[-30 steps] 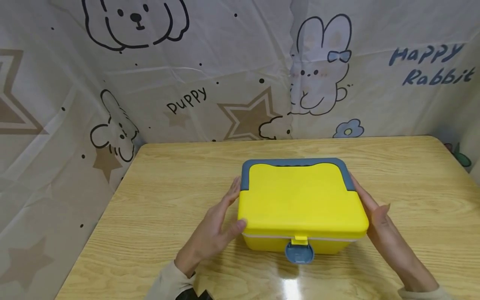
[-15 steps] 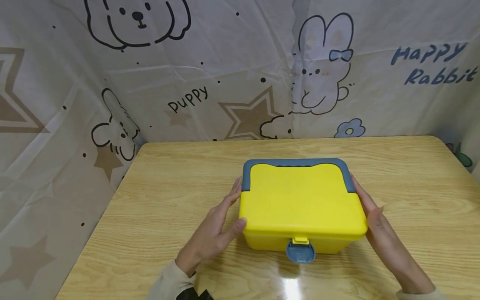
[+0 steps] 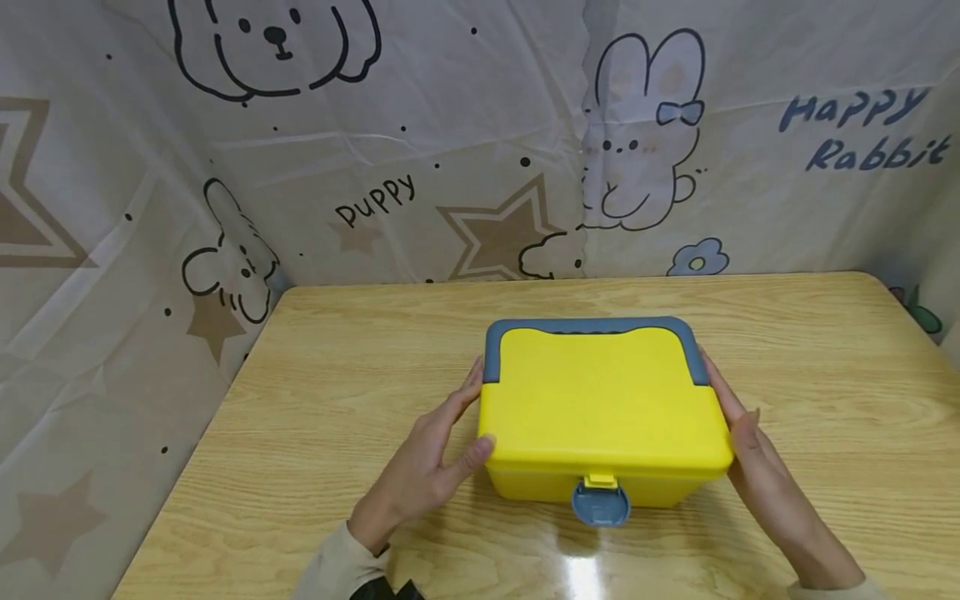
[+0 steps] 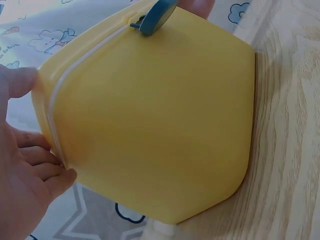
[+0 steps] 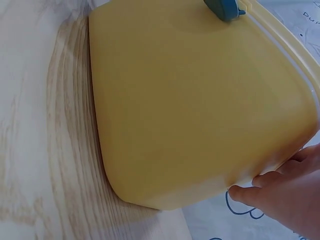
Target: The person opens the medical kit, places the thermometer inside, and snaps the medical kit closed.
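A yellow plastic storage box (image 3: 600, 408) stands on the table, its lid down and a blue-grey carry handle (image 3: 585, 325) folded flat along the back. The blue-grey latch (image 3: 602, 505) at the front is flipped outward. My left hand (image 3: 420, 462) holds the left side, thumb on the lid's front corner and fingers (image 4: 40, 162) curled at the lid's rim. On the opposite side, my right hand (image 3: 761, 467) holds the box, fingers (image 5: 242, 194) against the wall near the rim and thumb by the front right corner.
Light wood-grain table (image 3: 337, 350) lies under the box. Behind and to the left hangs a pale cloth (image 3: 450, 100) printed with cartoon animals and stars. A dark strap (image 3: 375, 588) shows at the left wrist.
The white line under the front of the lid has become hidden as the lid settled slightly lower. My right hand has shifted a little leftward; my left hand stays nearly still.
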The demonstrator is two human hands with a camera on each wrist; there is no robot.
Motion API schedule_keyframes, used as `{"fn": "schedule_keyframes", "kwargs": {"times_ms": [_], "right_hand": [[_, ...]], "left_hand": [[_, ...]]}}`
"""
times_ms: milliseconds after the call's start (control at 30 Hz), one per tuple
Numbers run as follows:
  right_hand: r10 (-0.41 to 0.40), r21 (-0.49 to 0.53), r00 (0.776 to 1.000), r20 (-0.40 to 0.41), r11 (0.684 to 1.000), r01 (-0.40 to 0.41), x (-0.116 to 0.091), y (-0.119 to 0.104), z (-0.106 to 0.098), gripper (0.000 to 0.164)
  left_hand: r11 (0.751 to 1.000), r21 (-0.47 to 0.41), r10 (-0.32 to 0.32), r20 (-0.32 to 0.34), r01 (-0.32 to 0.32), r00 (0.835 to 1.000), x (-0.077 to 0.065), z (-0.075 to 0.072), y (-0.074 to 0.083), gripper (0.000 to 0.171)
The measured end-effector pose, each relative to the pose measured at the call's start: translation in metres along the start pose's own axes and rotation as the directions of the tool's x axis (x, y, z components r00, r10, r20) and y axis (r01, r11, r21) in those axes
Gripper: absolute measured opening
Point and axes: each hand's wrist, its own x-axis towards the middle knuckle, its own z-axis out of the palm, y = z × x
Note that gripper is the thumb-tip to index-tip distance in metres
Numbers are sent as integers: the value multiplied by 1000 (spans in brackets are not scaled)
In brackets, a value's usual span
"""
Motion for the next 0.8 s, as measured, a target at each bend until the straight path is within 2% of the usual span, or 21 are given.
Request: {"fn": "schedule_keyframes", "kwargs": {"times_ms": [200,400,533,600,667,700,800], "right_hand": [[-18,-5,1000,7,1000,18,1,0,0,51],[-26,-15,1000,-5,1000,26,-1,-1,0,51],[-26,-65,999,-19,998,24,-1,-4,-1,50],[-12,-140,999,-49,990,5,0,-8,-2,49],[0,-246,996,-86,969,-21,3,-14,-4,49],[4,-301,994,-106,953,-36,5,-19,-4,49],[-3,-434,993,-116,900,-48,13,-32,-7,54]], "left_hand": [[996,89,-34,7,34,999,3,-4,9,65],[972,230,-53,37,43,998,13,-3,25,69],[936,351,21,53,-38,998,18,3,33,72],[909,395,140,20,-136,990,19,7,36,67],[881,407,286,-55,-240,957,18,9,39,55],[864,410,362,-102,-292,927,16,10,41,47],[799,421,546,-208,-430,811,9,11,46,26]]}}
